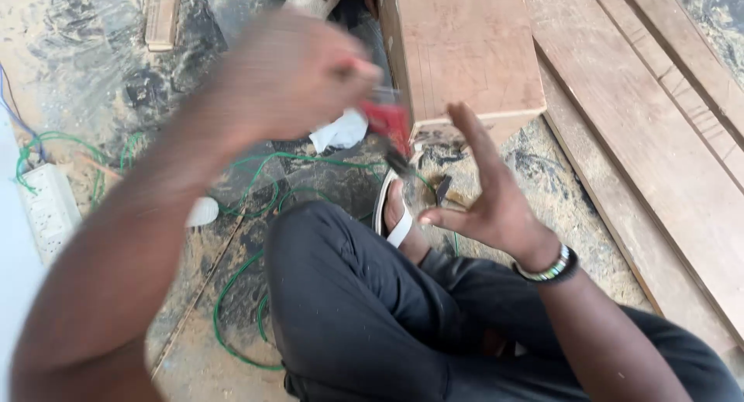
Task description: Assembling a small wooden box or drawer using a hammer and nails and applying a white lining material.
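Note:
My left hand (291, 72) is raised and blurred, its fingers closed around a red-handled tool (390, 127) whose dark tip points down to the right. My right hand (484, 193) is lower right, forefinger stretched up, thumb and other fingers pinching a small dark piece (442, 189). A beaded band (552, 266) circles that wrist. Both hands hover above my knee in dark trousers (364, 301) and my foot in a white sandal (395, 216).
A brown wooden board (465, 45) lies at the top centre, with long planks (659, 131) to the right. A green cable (232, 293) loops over the sawdust-covered floor. A white power strip (50, 208) sits left; crumpled white paper (339, 131) lies near the board.

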